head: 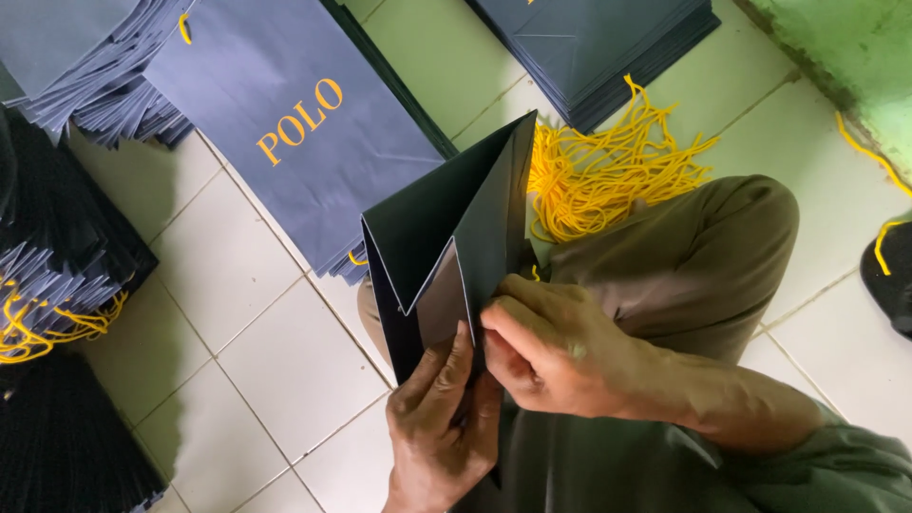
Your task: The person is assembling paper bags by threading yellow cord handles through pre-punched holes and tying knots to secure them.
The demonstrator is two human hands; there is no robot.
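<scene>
1. Dark navy paper bag (pixel 446 228): held folded above the person's lap, its gusset partly spread, mouth end pointing up and away.
2. Left hand (pixel 439 432): fingers closed on the bag's lower edge from beneath; the palm is hidden.
3. Right hand (pixel 546 347): fingertips pinched together at the bag's edge; a short bit of yellow shows there, too small to identify.
4. Bundle of yellow cords (pixel 608 171): on the tiled floor (pixel 247 351) just behind the bag, partly hidden by it.
5. Stack of flat blue bags (pixel 285 123): lying beside, cut off at the top edge.
6. Further bag stacks (pixel 608 43): corners only visible.
</scene>
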